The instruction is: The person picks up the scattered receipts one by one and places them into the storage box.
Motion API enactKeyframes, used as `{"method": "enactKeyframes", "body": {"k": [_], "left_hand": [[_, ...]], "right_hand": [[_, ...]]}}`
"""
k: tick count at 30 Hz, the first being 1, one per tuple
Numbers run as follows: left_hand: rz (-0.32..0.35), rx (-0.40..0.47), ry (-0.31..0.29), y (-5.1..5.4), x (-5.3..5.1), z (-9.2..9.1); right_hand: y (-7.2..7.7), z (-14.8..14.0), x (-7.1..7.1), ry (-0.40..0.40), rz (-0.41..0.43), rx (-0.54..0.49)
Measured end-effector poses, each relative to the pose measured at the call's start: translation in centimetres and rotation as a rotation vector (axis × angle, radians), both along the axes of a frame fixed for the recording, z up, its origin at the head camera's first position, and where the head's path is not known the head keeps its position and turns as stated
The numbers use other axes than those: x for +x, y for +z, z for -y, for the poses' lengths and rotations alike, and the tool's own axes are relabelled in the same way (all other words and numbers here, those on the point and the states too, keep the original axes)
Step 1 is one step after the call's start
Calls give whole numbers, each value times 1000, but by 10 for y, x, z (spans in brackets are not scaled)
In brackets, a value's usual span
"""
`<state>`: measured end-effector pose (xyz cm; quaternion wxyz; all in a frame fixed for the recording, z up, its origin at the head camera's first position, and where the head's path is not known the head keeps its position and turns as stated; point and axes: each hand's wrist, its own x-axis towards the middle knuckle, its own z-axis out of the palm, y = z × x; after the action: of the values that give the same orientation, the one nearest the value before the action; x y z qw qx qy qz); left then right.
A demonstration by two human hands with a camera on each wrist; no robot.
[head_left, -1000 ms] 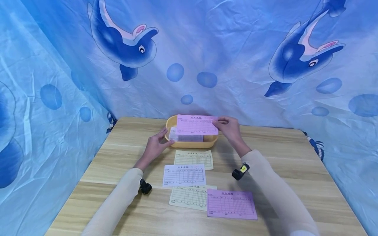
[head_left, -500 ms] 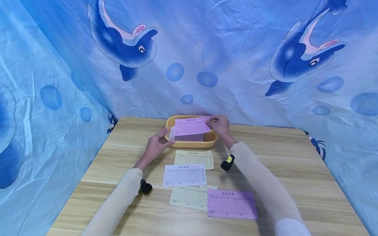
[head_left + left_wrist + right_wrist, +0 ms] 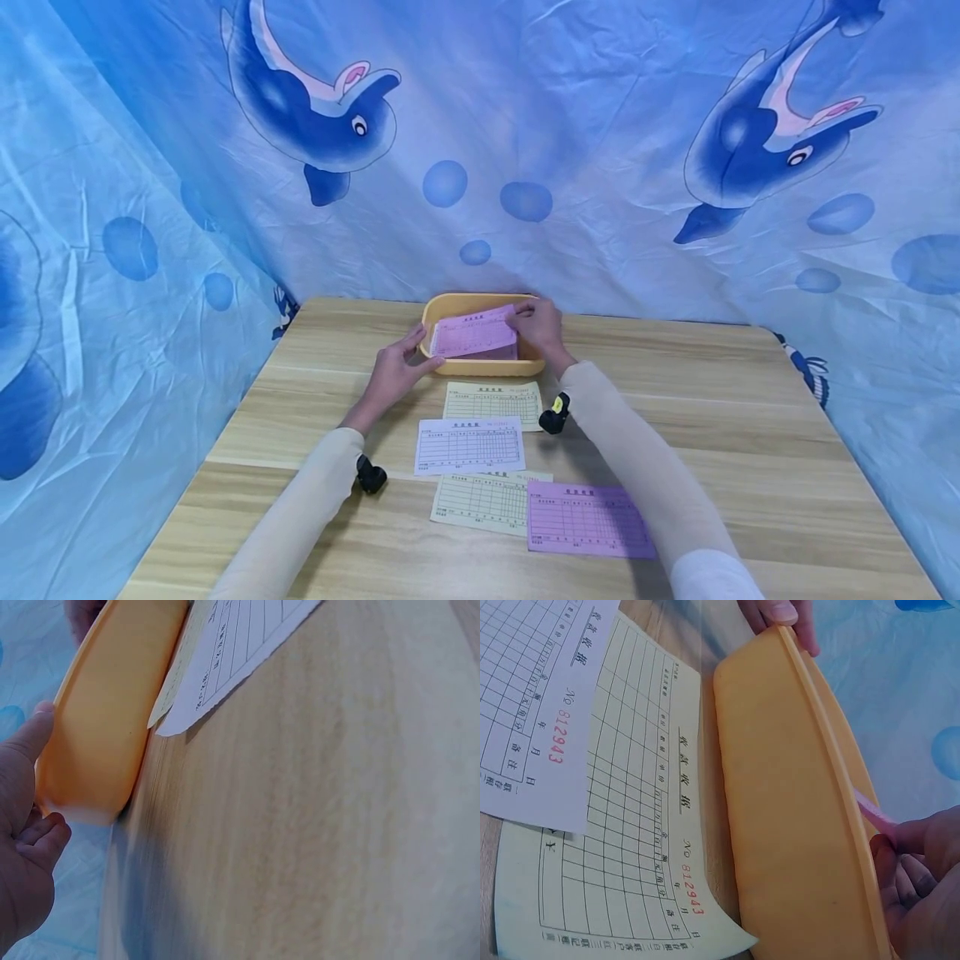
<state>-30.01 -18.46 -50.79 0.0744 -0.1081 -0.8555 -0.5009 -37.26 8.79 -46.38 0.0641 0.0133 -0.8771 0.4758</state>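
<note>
A yellow-orange oval basket stands at the back middle of the table, with papers lying in it. My right hand pinches the right end of a pink slip, which tilts down to the left inside the basket. In the right wrist view the right hand is behind the basket wall, with only a strip of the pink slip showing. My left hand holds the basket's left end, thumb and fingers at its rim; the left wrist view shows the same hand against the basket.
In front of the basket lie a yellowish slip, a white slip, another yellowish slip and a pink slip, the last beside my right forearm. A blue dolphin-print curtain hangs behind the table.
My right hand has moved left and slightly down, lowering the pink slip from above the basket into it and tilting it. The left hand has stayed at the basket's left end.
</note>
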Motion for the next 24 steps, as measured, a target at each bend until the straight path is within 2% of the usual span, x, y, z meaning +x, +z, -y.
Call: {"method": "enactKeyframes", "body": {"k": [9, 15, 20, 24], "left_hand": [[-9, 4, 0, 1, 2, -1], [-17, -2, 7, 2, 1, -2], [-14, -10, 8, 1, 1, -2], [-6, -12, 6, 1, 1, -1]], "right_hand": [[2, 0, 1, 16, -21, 24], [12, -14, 2, 63, -51, -41], [29, -31, 9, 137, -26, -140], [49, -45, 24, 187, -70, -148]]}}
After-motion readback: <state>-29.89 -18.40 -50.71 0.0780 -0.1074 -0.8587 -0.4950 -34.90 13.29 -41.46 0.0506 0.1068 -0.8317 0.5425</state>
